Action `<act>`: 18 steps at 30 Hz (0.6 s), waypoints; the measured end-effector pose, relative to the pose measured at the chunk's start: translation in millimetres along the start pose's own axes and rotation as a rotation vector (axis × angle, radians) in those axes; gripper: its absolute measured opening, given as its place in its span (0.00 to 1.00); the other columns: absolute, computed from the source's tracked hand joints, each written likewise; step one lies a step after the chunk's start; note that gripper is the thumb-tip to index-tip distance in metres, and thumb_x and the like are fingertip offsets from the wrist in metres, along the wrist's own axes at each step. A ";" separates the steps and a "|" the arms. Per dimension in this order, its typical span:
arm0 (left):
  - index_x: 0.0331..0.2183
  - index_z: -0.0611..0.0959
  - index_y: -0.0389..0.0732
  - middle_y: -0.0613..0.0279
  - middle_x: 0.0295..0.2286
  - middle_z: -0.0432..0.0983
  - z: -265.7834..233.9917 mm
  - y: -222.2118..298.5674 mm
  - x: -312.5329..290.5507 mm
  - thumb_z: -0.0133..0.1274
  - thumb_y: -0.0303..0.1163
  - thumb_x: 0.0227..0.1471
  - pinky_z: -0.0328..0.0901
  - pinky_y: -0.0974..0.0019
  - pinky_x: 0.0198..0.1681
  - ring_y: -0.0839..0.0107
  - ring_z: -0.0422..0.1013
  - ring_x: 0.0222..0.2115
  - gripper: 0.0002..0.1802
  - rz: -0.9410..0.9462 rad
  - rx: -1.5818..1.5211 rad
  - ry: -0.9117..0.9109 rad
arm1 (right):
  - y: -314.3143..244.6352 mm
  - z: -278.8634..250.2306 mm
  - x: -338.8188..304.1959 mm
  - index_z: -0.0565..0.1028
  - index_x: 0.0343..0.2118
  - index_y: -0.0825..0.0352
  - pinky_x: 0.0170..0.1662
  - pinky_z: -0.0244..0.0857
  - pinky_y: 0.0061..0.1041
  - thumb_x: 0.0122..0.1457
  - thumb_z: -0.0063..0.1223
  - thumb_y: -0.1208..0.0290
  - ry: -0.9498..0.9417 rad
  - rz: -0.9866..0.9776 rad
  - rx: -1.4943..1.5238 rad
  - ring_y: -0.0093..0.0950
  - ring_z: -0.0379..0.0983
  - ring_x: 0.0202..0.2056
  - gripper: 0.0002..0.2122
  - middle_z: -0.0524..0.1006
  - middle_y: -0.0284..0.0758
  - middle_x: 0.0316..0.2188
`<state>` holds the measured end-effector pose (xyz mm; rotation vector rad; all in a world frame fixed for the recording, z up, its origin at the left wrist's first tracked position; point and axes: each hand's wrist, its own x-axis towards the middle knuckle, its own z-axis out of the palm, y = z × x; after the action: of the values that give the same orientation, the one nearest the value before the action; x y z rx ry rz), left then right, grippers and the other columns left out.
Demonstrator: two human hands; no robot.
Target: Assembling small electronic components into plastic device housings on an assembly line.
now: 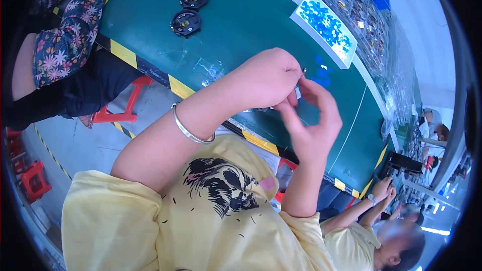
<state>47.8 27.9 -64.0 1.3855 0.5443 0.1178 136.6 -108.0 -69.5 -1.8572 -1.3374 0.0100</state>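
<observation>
Both hands meet over the green table, fingertips together. My left hand, a silver bangle on its wrist, is bent inward with its fingers curled closed, mostly hidden behind its back. My right hand reaches up from the lower right, thumb and forefinger brought in against the left fingers. A tiny shiny metal piece shows where the fingertips meet; its kind is too small to tell. Just beyond the hands, small blue pieces lie on the table. Three round black housings rest farther off at the upper left.
A white tray of small blue parts stands beyond my hands, beside a rack of many small parts. Clear plastic scraps lie on the table. Another person's floral sleeve is at left; a co-worker sits at right.
</observation>
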 end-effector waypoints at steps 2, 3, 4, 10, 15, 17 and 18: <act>0.33 0.77 0.30 0.58 0.20 0.75 -2.0 -11.2 2.7 0.42 0.35 0.58 0.70 0.70 0.24 0.74 0.73 0.20 0.16 0.056 -0.235 -0.092 | -6.3 9.2 1.5 0.75 0.39 0.70 0.38 0.68 0.21 0.45 0.62 0.76 -0.011 0.020 -0.098 0.23 0.74 0.32 0.16 0.78 0.36 0.32; 0.33 0.77 0.30 0.58 0.20 0.75 -5.6 -7.0 -1.2 0.42 0.35 0.58 0.70 0.70 0.24 0.74 0.73 0.20 0.16 0.055 -0.236 -0.084 | -9.1 10.6 3.3 0.75 0.39 0.71 0.37 0.68 0.20 0.48 0.61 0.77 -0.025 0.063 -0.111 0.22 0.74 0.31 0.14 0.78 0.36 0.31; 0.31 0.78 0.30 0.55 0.20 0.76 -10.6 3.5 -8.3 0.42 0.34 0.56 0.70 0.68 0.24 0.70 0.74 0.20 0.16 -0.009 -0.192 -0.104 | -6.9 12.5 2.2 0.75 0.39 0.71 0.37 0.68 0.20 0.48 0.61 0.77 -0.025 0.062 -0.106 0.22 0.74 0.31 0.14 0.78 0.36 0.31; 0.29 0.82 0.34 0.51 0.26 0.78 -102.0 21.7 -36.1 0.54 0.51 0.46 0.70 0.59 0.34 0.57 0.76 0.27 0.26 -0.099 1.201 0.812 | -5.6 7.1 5.6 0.72 0.34 0.72 0.34 0.67 0.14 0.55 0.51 0.83 0.156 0.212 0.445 0.20 0.75 0.32 0.05 0.78 0.38 0.30; 0.30 0.79 0.36 0.50 0.30 0.77 -117.6 -3.0 -43.4 0.63 0.54 0.36 0.69 0.60 0.36 0.57 0.74 0.33 0.30 -0.109 1.320 0.867 | -2.7 9.7 1.4 0.72 0.34 0.72 0.35 0.66 0.14 0.53 0.53 0.84 0.087 0.275 0.473 0.20 0.75 0.32 0.06 0.77 0.37 0.29; 0.29 0.77 0.37 0.52 0.27 0.76 -112.0 -4.3 -37.2 0.64 0.45 0.37 0.68 0.61 0.34 0.56 0.74 0.30 0.23 -0.111 1.130 0.757 | -3.1 9.8 1.2 0.72 0.34 0.73 0.34 0.66 0.14 0.53 0.53 0.84 0.070 0.256 0.478 0.20 0.75 0.32 0.06 0.77 0.36 0.28; 0.29 0.77 0.37 0.52 0.27 0.76 -110.6 -3.9 -34.5 0.64 0.45 0.37 0.68 0.61 0.34 0.56 0.74 0.30 0.23 -0.113 1.133 0.753 | -4.7 10.0 1.3 0.73 0.32 0.72 0.33 0.66 0.15 0.51 0.54 0.84 0.097 0.245 0.446 0.19 0.73 0.30 0.05 0.76 0.34 0.28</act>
<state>-30.9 113.0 -66.7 2.4093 1.4554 0.2654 129.0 -100.5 -72.7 -1.6021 -0.9415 0.3170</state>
